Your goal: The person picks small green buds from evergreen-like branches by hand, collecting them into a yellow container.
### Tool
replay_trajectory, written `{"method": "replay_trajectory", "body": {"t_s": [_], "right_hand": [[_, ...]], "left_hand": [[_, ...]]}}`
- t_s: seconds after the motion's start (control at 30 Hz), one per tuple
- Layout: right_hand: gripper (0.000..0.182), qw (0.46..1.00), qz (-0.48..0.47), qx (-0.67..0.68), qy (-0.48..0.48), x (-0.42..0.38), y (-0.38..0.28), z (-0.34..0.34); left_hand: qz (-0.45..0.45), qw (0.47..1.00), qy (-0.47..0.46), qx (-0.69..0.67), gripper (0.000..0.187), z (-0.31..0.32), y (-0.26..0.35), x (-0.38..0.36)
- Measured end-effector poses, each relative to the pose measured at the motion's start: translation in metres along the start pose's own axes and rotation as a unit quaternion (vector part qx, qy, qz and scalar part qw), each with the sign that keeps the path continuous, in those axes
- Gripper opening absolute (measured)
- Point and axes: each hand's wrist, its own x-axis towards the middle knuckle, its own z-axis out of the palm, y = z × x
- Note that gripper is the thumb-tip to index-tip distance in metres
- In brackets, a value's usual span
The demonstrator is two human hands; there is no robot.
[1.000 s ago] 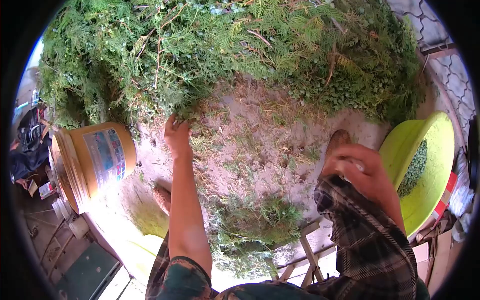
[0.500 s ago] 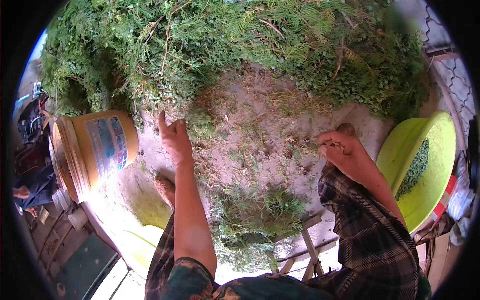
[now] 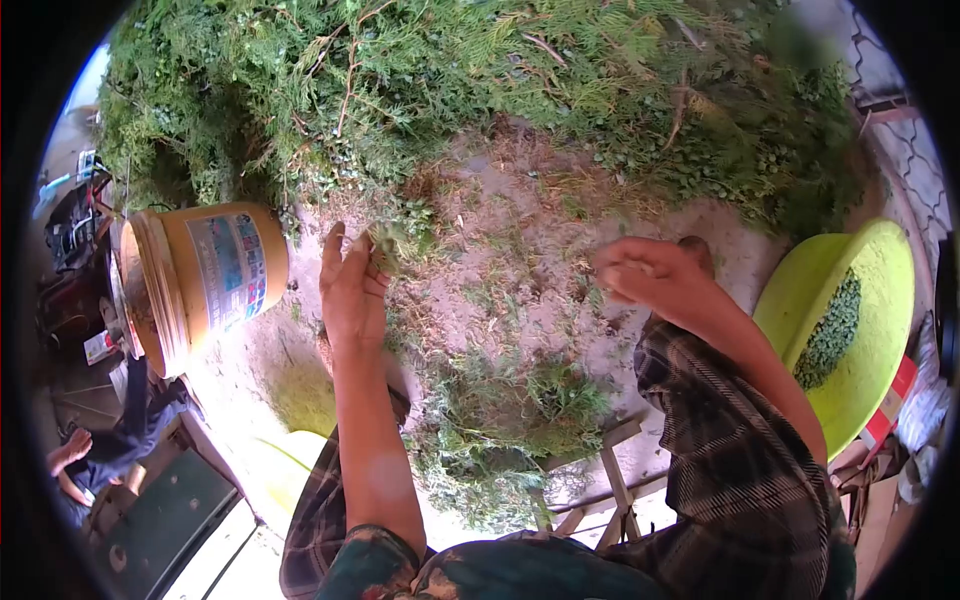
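the greenery (image 3: 450, 80) looks rough, the basin (image 3: 882, 325) smooth plastic, the trousers (image 3: 745, 470) matt cloth.

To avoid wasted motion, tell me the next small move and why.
Probably bring the right hand across to the evergreen sprig at the left hand. The sprig sits by the left fingertips, while the right hand, fingers curled, is well apart from it; the yellow-green basin holding small green pieces suggests picking.
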Motion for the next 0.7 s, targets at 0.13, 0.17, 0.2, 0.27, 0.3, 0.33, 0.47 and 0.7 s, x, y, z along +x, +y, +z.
{"method": "replay_trajectory", "body": {"t_s": [0.13,0.17,0.2,0.27,0.3,0.33,0.47,0.7], "right_hand": [[0.054,0.992,-0.079,-0.058,-0.075,0.029,-0.024,0.030],[0.058,0.992,-0.075,-0.038,-0.096,0.030,-0.030,0.039],[0.063,0.990,-0.072,-0.018,-0.119,0.030,-0.035,0.045],[0.057,0.991,-0.092,-0.036,-0.094,0.031,-0.036,0.060],[0.050,0.989,-0.115,-0.054,-0.076,0.031,-0.037,0.065],[0.050,0.989,-0.117,-0.054,-0.075,0.031,-0.040,0.064],[0.027,0.985,-0.083,0.081,-0.125,0.030,-0.047,0.066],[0.013,0.991,-0.027,0.057,-0.116,0.019,-0.063,0.059]], "left_hand": [[-0.010,0.993,-0.100,0.058,0.062,0.045,0.012,-0.043],[0.003,0.990,-0.109,0.086,0.062,0.055,0.013,-0.052],[0.017,0.986,-0.117,0.114,0.063,0.064,0.014,-0.059],[0.030,0.983,-0.125,0.128,0.063,0.079,0.018,-0.073],[0.045,0.980,-0.127,0.147,0.063,0.085,0.022,-0.080],[0.062,0.976,-0.128,0.166,0.063,0.091,0.025,-0.085],[0.077,0.974,-0.108,0.182,0.060,0.100,0.029,-0.098],[0.049,0.959,-0.074,0.269,0.040,0.095,0.043,-0.112]]}}
